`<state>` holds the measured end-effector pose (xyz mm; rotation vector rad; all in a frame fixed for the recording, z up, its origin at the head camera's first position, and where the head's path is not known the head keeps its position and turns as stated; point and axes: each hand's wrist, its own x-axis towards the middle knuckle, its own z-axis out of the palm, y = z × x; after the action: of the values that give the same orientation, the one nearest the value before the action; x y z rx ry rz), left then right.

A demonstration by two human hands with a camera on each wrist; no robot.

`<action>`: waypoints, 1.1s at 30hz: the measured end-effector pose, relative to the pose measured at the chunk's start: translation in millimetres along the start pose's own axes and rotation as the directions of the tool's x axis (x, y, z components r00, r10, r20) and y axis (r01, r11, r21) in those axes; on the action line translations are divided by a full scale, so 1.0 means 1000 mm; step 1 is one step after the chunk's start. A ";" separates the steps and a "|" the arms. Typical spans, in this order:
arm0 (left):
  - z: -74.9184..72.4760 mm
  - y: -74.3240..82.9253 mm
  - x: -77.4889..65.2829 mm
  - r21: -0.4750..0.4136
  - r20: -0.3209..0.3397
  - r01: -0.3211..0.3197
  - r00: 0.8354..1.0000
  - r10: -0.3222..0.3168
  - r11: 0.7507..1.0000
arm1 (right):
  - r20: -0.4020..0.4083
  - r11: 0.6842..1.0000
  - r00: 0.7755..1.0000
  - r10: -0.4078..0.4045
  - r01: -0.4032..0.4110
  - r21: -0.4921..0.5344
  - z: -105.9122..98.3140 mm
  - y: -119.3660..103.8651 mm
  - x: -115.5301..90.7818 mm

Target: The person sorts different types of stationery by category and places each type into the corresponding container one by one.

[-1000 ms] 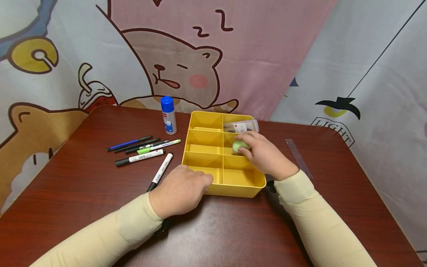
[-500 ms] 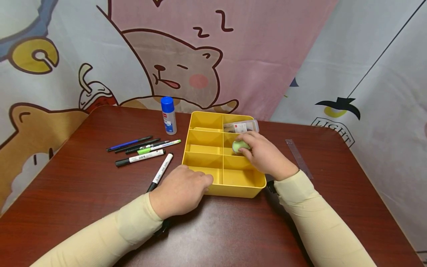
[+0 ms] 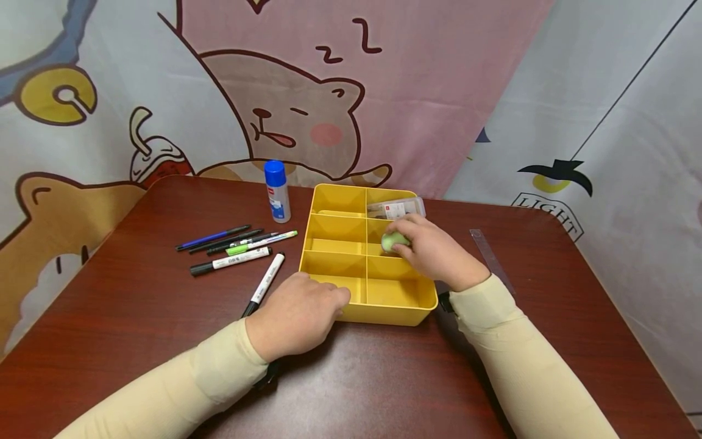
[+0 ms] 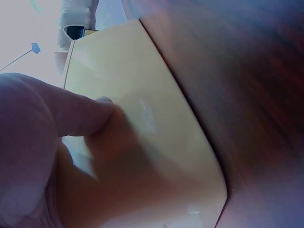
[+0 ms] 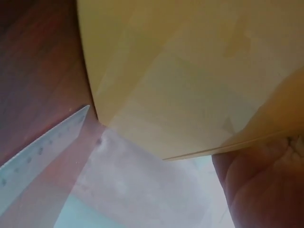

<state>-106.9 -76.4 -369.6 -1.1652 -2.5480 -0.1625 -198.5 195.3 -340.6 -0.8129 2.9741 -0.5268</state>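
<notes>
A yellow divided organizer box [image 3: 386, 314] stands on the table in the head view. My left hand [image 3: 298, 314] grips its near-left rim, fingers over the edge; in the left wrist view the thumb [image 4: 83, 115] presses the outer wall. My right hand [image 3: 441, 255] pinches a light green, round-faced object [image 3: 392, 242] between thumb and fingers, inside the middle right compartment. Its exact kind I cannot tell. A clear plastic case [image 3: 396, 209] with a white label sits in the far right compartment, its end sticking out over the rim. In the right wrist view the box wall [image 5: 190, 85] hides the held object.
Left of the box lie several pens [image 3: 212, 237] and two white markers [image 3: 241, 258] [image 3: 268, 277]. A glue stick [image 3: 278, 198] with a blue cap stands upright behind them. To the right lies a clear ruler [image 3: 490, 256]. A printed cloth [image 3: 428, 91] hangs behind the table.
Both hands keep their places, the left on the box rim and the right with the green object in the compartment. Only a very slight shift of the head view shows.
</notes>
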 end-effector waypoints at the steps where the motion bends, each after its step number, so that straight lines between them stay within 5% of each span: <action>1: 0.000 0.000 0.000 0.001 -0.002 -0.001 1.000 0.001 1.000 | 0.014 1.000 1.000 0.006 -0.006 -0.001 -0.001 -0.001 0.001; 33: -0.001 0.000 -0.001 0.007 0.022 0.008 1.000 -0.008 1.000 | 0.306 0.998 0.952 -0.003 0.023 -0.062 -0.012 -0.007 0.030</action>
<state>-105.7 -77.3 -369.2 -1.1612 -2.5708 -0.1434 -222.3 178.7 -324.6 -0.8339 2.7136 -0.2755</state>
